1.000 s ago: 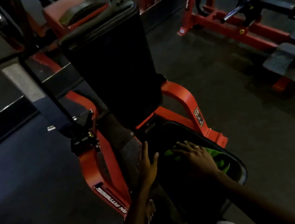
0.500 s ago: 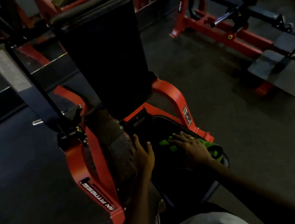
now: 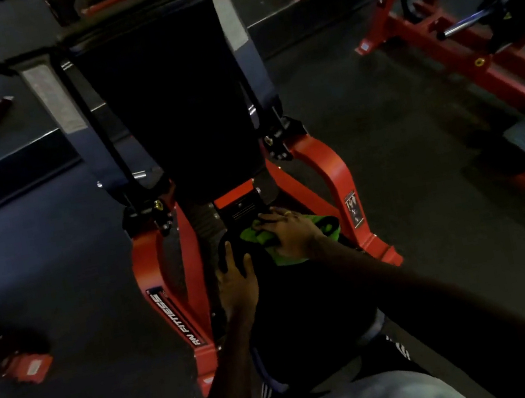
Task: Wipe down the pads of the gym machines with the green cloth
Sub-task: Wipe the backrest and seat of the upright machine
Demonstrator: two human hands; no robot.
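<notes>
Since the earlier frame your right hand (image 3: 289,233) has pushed the green cloth (image 3: 286,257) further up the seat pad (image 3: 308,312), almost to its far end. Nearest to you, your left hand (image 3: 235,285) rests with straight fingers on the left edge of the seat and holds nothing. The right hand lies flat on the cloth and presses it, without gripping. I think it is best to keep the palm flat and overlap your strokes until the edges. The red frame (image 3: 147,263) carries the words "RN FITNESS" (image 3: 175,317); the sticker (image 3: 353,209) on its right leg is too small to read. Behind stands the upright back pad (image 3: 170,110), probably next.
</notes>
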